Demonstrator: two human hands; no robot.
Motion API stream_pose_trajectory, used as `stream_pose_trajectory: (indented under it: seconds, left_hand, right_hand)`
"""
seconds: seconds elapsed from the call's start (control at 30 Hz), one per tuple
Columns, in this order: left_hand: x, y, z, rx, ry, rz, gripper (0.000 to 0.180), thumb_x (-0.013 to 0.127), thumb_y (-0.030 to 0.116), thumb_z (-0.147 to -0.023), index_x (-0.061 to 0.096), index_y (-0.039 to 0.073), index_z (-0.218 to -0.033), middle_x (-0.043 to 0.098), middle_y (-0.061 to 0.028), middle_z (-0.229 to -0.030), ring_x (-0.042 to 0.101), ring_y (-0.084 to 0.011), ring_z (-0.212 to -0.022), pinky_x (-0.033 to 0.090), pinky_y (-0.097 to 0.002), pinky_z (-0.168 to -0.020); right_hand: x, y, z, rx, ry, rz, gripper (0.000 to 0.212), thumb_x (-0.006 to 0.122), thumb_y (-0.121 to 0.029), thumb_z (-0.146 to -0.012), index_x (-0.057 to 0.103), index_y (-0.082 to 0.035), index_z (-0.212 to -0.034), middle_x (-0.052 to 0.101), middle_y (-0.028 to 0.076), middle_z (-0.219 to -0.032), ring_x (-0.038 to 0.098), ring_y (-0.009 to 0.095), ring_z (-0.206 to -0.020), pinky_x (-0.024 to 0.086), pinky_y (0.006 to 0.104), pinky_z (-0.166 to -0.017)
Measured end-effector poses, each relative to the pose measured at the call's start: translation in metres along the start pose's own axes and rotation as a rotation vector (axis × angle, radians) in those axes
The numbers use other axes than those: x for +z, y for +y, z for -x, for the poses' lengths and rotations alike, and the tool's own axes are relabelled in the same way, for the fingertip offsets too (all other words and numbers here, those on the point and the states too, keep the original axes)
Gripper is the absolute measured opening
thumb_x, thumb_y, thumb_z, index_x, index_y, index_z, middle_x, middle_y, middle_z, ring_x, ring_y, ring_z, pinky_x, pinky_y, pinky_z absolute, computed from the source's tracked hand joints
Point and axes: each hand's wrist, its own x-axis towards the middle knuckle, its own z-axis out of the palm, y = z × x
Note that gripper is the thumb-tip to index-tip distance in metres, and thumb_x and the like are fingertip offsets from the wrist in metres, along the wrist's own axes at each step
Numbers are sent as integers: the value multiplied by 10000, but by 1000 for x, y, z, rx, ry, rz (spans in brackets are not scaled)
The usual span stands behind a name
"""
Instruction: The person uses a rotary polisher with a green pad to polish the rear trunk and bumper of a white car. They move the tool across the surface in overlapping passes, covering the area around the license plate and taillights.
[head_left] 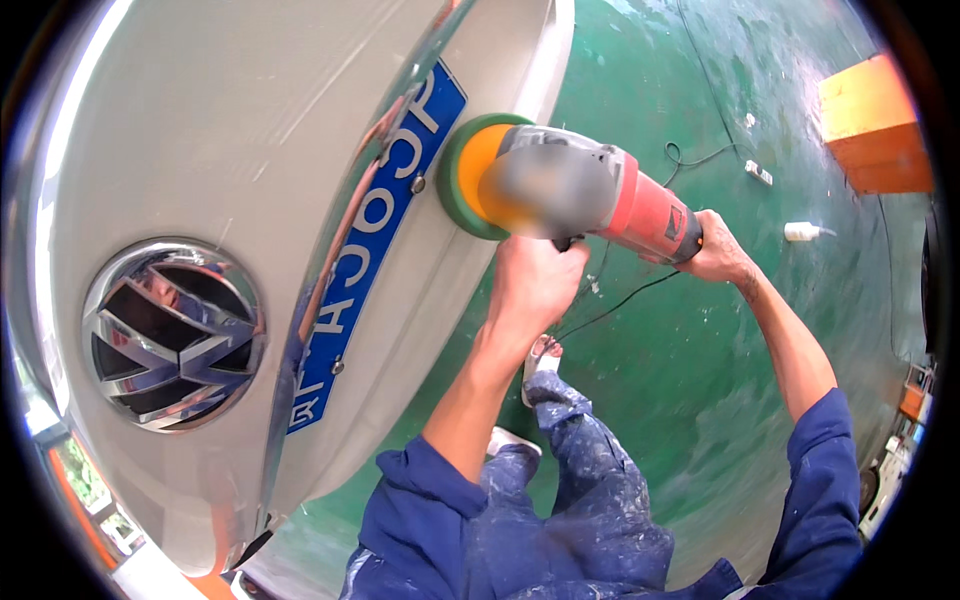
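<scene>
A red and grey car polisher (650, 210) is held in both of my hands. Its round green and yellow pad (462, 165) faces the white car tailgate (440, 250), right beside the blue licence plate (365, 235). Whether the pad touches the paint I cannot tell. My left hand (540, 280) is closed under the polisher's head, around a grip that is mostly hidden. Around the rear end of the body, my right hand (715, 250) is wrapped. A round chrome emblem (175, 335) sits left of the plate, beyond a chrome strip (345, 220).
A black cord (625, 300) hangs from the polisher toward my feet. On the green floor (720, 400) lie a power strip (759, 173) with its cable and a white bottle (802, 232). An orange box (875, 125) stands at the far right.
</scene>
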Motion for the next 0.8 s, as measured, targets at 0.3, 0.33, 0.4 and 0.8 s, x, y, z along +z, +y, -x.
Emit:
stream_pose_trajectory:
  seconds: [0.3, 0.33, 0.4, 0.8]
  left_hand:
    - [-43, -76, 109, -180, 139, -114, 250, 745, 161, -858, 732, -74, -943, 746, -221, -824, 769, -260, -812, 553, -380, -703]
    - [-48, -91, 128, -220, 174, -63, 221, 756, 123, -843, 733, -66, -957, 744, -237, -844, 766, -269, -820, 544, -394, -701]
    - [-57, -131, 167, -266, 209, -24, 207, 779, 99, -814, 725, -64, -929, 738, -211, -785, 701, -135, -762, 537, -381, -692]
    - [14, -124, 124, -304, 410, 212, 252, 790, 49, -817, 717, -51, -1036, 759, -110, -942, 672, -127, -879, 539, -341, -784]
  right_hand:
    - [117, -19, 37, -81, -96, 53, 208, 719, -98, -628, 690, -17, -817, 676, 210, -731, 719, 335, -693, 560, 411, -683]
    - [136, -25, 43, -61, -165, 86, 239, 703, -94, -610, 695, -28, -839, 690, 212, -764, 708, 397, -758, 569, 440, -716]
    - [170, -32, 51, -140, -194, 105, 285, 716, -121, -594, 694, -45, -868, 702, 216, -800, 708, 414, -812, 576, 461, -763]
    - [71, -16, -32, -269, -348, 308, 344, 741, -146, -565, 663, -36, -881, 704, 177, -853, 706, 387, -881, 574, 477, -810]
